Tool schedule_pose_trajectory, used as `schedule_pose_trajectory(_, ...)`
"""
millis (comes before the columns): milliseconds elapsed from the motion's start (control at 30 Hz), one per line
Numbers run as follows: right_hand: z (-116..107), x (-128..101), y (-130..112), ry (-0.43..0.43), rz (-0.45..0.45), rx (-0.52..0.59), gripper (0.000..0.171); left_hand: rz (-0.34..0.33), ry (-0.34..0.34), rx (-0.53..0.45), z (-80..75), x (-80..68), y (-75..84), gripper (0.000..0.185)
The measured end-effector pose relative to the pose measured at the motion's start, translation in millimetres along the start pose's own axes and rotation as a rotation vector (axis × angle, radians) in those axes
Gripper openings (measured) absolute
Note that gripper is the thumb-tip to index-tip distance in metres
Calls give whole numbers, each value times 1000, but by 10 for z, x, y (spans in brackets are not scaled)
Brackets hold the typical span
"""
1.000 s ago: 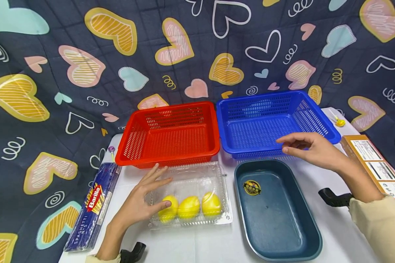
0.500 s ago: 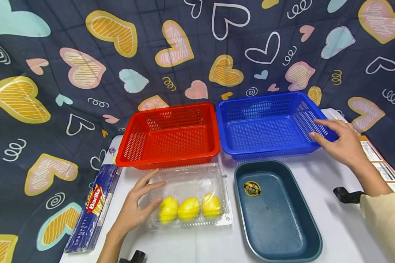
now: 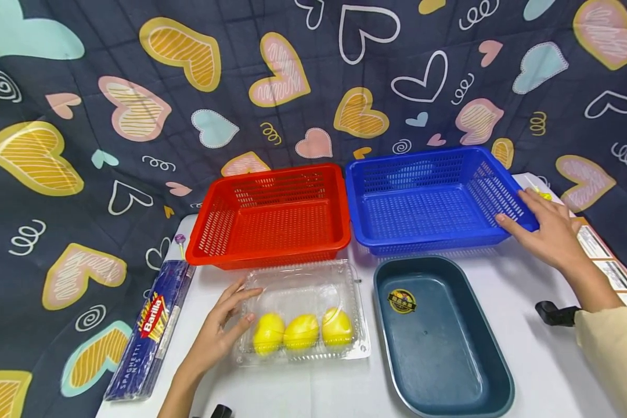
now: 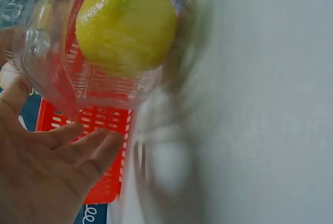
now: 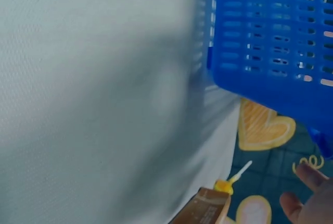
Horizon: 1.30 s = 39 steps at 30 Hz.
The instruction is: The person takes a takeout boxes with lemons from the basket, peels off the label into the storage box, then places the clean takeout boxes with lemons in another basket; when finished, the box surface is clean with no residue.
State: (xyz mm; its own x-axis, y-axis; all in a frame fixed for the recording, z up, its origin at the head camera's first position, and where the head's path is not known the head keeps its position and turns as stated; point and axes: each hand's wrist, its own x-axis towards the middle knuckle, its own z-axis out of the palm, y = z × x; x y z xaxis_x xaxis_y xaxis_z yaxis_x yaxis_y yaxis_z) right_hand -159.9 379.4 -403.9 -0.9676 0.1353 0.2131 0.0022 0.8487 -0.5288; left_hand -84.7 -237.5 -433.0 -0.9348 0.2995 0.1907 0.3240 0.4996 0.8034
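Backdrop: dark cloth with big hearts (image 3: 177,49) is hanging behind a white table (image 3: 501,290).
Landmark: clear plastic box with a snap lid (image 3: 303,313) is sitting near the front of the table, and three yellow lemons (image 3: 302,332) are lying side by side inside it.
Left hand: left hand (image 3: 216,331) is resting against the left end of the clear box, with its fingers straight and spread. It is touching the box, not gripping it.
Right hand: right hand (image 3: 551,232) is lying flat on the right rim of the blue plastic basket with holes (image 3: 428,200), well to the right of and behind the clear box. Its fingers are straight, and I cannot see any of them curling round the rim.
Behind the box: red plastic basket with holes (image 3: 271,215) is sitting just behind it, touching the blue basket.
Right of the box: dark blue oval tray with a round sticker (image 3: 439,337) is lying just beside it.
Left of the box: long blue spaghetti packet (image 3: 148,331) is lying at the table's left edge.
Far right: brown cardboard box with labels (image 3: 601,255) is lying beside the right wrist.
Risk one: the box looks smooth and light, so a push from flat fingers could be sliding it into the tray instead of lifting it.
Risk two: if the box tips and its lid is not snapped tight, the lemons could be rolling out.
Risk three: the basket looks light, so pressing on one rim could be tilting it or bumping it into the red one.
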Motion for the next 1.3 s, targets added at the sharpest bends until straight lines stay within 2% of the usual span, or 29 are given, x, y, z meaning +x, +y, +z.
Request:
schedule_pose_trajectory(167,16,-3,43,-22,3,-7,85,-71,-50,-84,-9,-7,-5,42)
schedule_pose_trajectory(367,13,5,51,-40,8,-5,85,-113,-94,-61,-52,0,38,43)
schedule_pose_trajectory(533,5,1,60,-53,8,-1,85,-138,-144,-80,-105,15,80,45)
schedule_pose_trajectory(767,2,-6,64,-69,2,3,84,-206,-184,-184,-132,31,92,50)
schedule_pose_trajectory(1033,5,3,67,-90,6,38,86,-168,-188,-259,-154,53,67,51)
schedule_pose_trajectory(1300,26,5,74,-94,12,66,87,-178,-187,-282,-174,69,83,50)
